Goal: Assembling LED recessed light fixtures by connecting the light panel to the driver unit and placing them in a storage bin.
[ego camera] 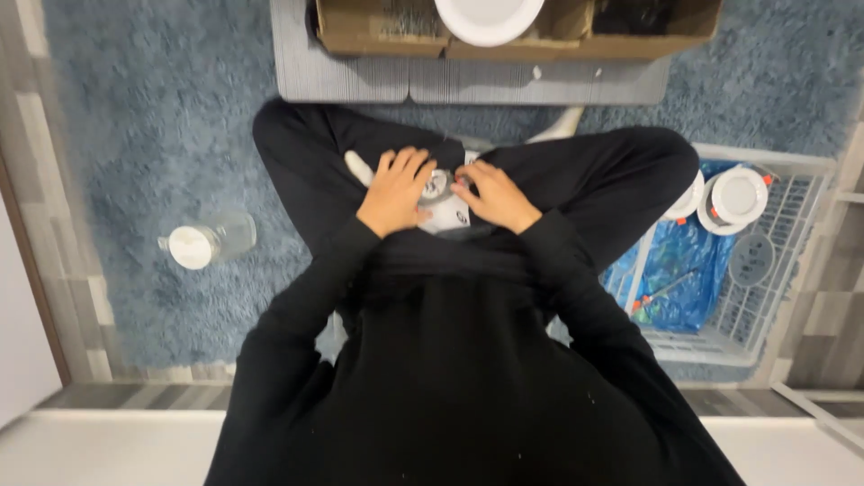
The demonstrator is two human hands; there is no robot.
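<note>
- Lying on the rug at nine o'clock, a clear bottle (209, 241) looks ready to roll if a knee bumps it
- Left hand (394, 191) rests spread on the small round white fixture (443, 200) in the lap, and could lose it off the legs
- Right hand (498, 195) pinches its edge; fingers may slip
- Basket (765, 297) at three o'clock holds similar discs (738, 198)

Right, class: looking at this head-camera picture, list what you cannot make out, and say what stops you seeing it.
- Small round part in the lap: head view, mostly covered by the left hand and right hand.
- White round fixture in the cardboard box: cut off by the top edge.
- Contents under the blue plastic bag in the white basket: hidden.
- Clear bottle on the rug: too blurred for detail.
</note>
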